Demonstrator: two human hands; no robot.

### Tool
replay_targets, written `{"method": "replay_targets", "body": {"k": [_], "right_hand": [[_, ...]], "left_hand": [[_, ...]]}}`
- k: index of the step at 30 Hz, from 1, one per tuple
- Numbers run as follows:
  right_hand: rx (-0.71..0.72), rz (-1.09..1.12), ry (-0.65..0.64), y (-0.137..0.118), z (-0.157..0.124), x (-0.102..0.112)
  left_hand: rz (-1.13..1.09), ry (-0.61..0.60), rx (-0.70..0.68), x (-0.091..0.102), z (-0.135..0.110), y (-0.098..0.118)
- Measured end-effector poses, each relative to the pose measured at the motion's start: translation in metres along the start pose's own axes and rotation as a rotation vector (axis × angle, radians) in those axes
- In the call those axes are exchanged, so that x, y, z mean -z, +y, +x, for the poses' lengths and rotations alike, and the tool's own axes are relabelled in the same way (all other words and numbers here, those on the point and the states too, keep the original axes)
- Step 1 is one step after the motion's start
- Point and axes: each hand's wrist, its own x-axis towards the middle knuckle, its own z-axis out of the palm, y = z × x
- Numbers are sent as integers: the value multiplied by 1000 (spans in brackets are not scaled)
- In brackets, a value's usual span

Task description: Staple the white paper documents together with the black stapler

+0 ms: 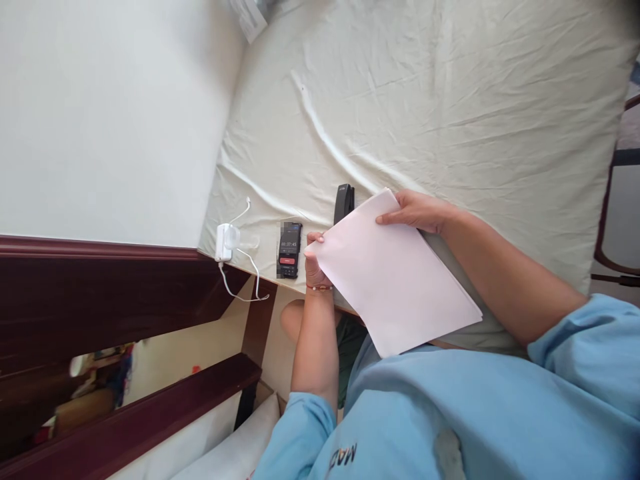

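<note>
My left hand [315,261] and my right hand [416,211] both hold a stack of white paper sheets [393,277]. The left hand pinches one corner and wears a thin bracelet at the wrist. The right hand's fingers lie on the stack's far edge. The sheets hang over the edge of a bed covered with a cream sheet [450,100]. A black stapler [344,202] lies on the sheet just behind the paper, between my hands. A black phone [289,250] with a timer on its screen lies beside my left hand.
A white charger with its cable [226,241] sits at the bed's corner, left of the phone. A white wall [100,113] and a dark wooden frame [100,280] are at the left. My light blue shirt [450,413] fills the bottom.
</note>
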Motion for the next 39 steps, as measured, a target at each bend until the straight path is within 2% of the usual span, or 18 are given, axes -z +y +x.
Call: {"method": "replay_targets", "body": {"k": [10,15,18,23,28,34,39], "right_hand": [[13,-3,-39,2,1,0],[18,-1,-28,1,1,0],[19,-12,-20,1,0,0],[39,4,-25,1,0,-1],[39,-22,-4,4,2,0],[42,-30,-21,4,2,1],[38,-87,3,1,0,-1]], "left_hand": [[98,155,-42,-4,4,3],[33,132,24,5,3,7],[68,130,65,14,1,5],[99,168,36,22,0,-1],[100,188,19,26,1,-4],[67,154,3,29,1,-4],[50,129,13,22,1,-1]]}}
